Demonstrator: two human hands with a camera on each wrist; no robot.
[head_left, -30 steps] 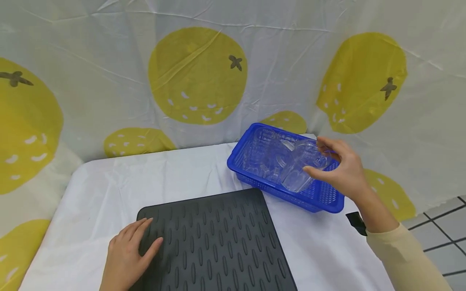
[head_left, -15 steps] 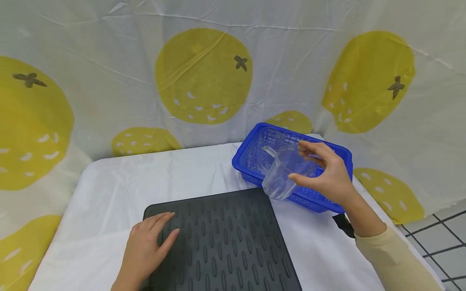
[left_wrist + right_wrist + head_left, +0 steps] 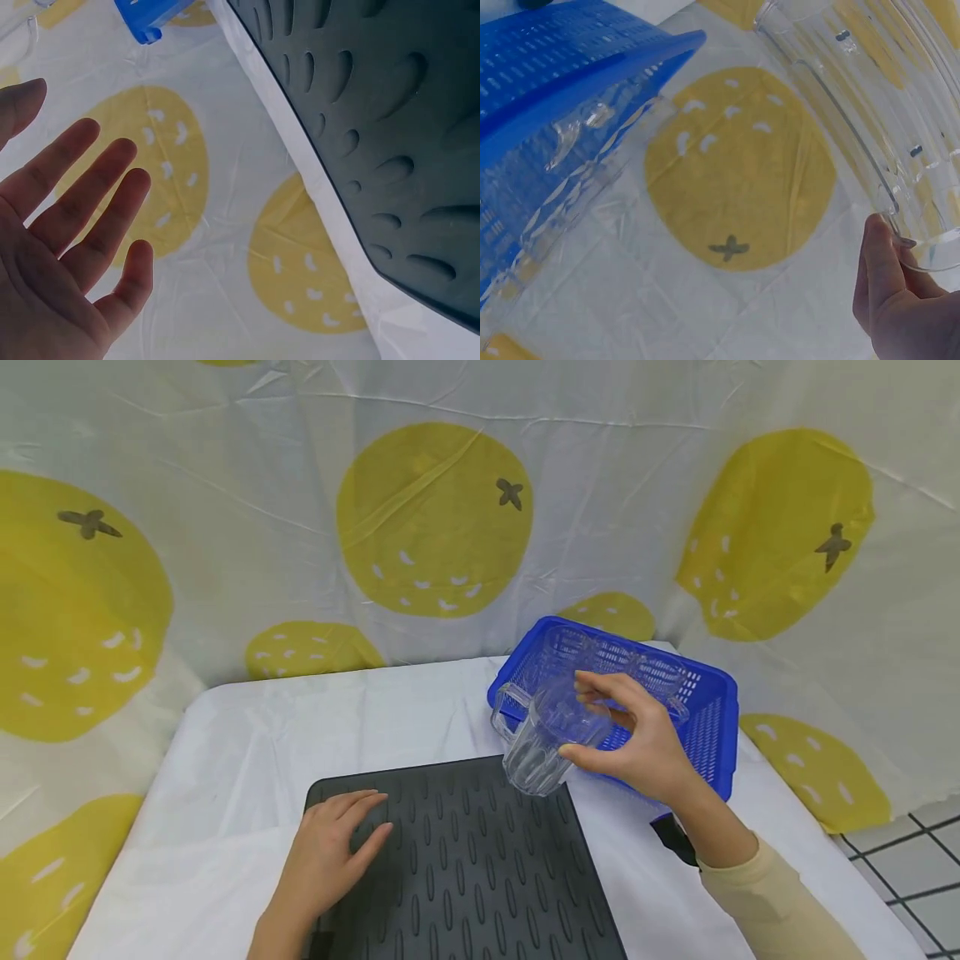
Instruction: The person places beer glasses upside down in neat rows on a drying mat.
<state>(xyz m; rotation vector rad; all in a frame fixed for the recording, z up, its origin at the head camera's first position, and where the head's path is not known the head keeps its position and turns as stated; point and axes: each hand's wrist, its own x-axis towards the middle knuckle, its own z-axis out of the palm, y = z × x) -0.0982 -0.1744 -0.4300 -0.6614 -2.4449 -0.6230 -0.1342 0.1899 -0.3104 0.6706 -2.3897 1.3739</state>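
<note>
My right hand grips a clear glass mug by its rim, thumb on the near side and fingers on the far side. The mug tilts, its base low over the far right corner of a dark ribbed mat and its handle pointing left. In the right wrist view, fingertips pinch the rim of the ribbed mug. My left hand hovers over the mat's left side, holding nothing; the left wrist view shows its fingers spread and relaxed.
A blue perforated basket stands at the back right of the table, with more clear glassware inside. White cloth covers the table. Behind it hangs a lemon-patterned curtain.
My right hand has lifted the mug out of the blue basket and carried it left and toward me, over the mat's corner. My left hand has shifted slightly right over the mat.
</note>
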